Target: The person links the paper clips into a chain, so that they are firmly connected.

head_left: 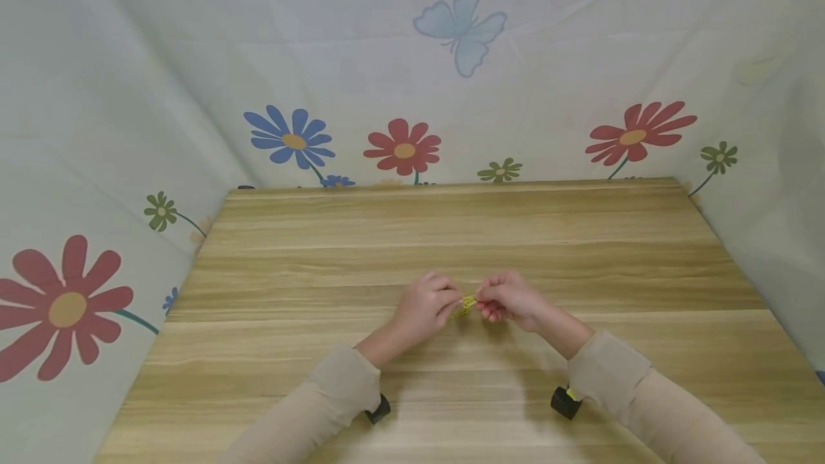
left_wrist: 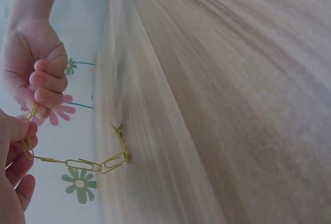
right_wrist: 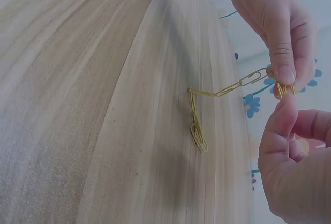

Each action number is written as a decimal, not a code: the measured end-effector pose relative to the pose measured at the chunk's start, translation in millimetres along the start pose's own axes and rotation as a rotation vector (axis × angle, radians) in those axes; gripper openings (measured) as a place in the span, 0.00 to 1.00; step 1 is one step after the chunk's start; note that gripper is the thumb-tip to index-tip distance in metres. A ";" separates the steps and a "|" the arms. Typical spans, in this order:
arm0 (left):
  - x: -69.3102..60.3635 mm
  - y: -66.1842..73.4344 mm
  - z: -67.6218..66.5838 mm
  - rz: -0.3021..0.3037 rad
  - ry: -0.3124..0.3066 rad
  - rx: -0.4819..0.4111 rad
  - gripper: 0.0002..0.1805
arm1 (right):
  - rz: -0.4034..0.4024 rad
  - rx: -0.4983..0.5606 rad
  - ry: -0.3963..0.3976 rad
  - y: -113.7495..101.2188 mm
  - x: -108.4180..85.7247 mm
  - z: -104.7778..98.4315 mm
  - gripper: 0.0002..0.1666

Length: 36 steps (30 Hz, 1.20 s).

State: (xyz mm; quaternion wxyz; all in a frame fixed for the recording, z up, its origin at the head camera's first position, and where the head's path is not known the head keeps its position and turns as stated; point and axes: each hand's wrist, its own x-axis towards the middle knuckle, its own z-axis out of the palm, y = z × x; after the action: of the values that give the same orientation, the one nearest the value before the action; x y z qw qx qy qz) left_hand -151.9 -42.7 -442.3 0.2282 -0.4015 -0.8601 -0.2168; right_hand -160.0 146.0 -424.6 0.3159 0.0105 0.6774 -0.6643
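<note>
A chain of yellow paper clips point(left_wrist: 83, 165) hangs from my left hand point(head_left: 423, 306), and its lower links lie on the table. My left thumb and fingers pinch the upper end of this chain point(right_wrist: 253, 76). Close by on the right, my right hand point(head_left: 511, 299) pinches a yellow paper clip point(left_wrist: 34, 111) between thumb and forefinger, right at the left fingertips. Both hands are raised over the tabletop with their fingertips almost meeting. Fingers cover part of the clips, so I cannot tell whether that clip is linked to the chain.
The wood-grain table point(head_left: 296, 249) extends around both hands. Behind and beside it hangs a white cloth point(head_left: 341, 41) printed with flowers and a butterfly. A black device point(head_left: 567, 403) sits under the right cuff, another point(head_left: 379, 409) under the left.
</note>
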 end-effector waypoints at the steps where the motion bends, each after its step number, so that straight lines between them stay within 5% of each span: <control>1: -0.1 0.1 -0.2 0.001 -0.001 -0.002 0.04 | -0.002 -0.005 0.003 0.1 0.2 0.2 0.04; 12: -1.2 -1.6 2.8 0.043 -0.035 0.000 0.04 | 0.026 -0.014 0.021 -0.2 1.5 0.2 0.06; 28: -5.4 -4.3 7.2 -0.156 -0.043 -0.058 0.06 | -0.035 0.016 0.109 -7.0 -1.4 -5.4 0.05; 36: -2.2 -2.3 4.9 -0.291 -0.118 -0.215 0.13 | -0.159 -0.104 0.133 -17.9 -7.9 -0.1 0.07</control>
State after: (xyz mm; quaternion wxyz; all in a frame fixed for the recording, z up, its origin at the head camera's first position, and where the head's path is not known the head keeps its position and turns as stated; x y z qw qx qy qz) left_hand -153.5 -42.6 -447.9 0.0996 -0.3071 -0.8928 -0.3142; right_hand -161.5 147.2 -405.1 0.2165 -0.0157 0.7292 -0.6489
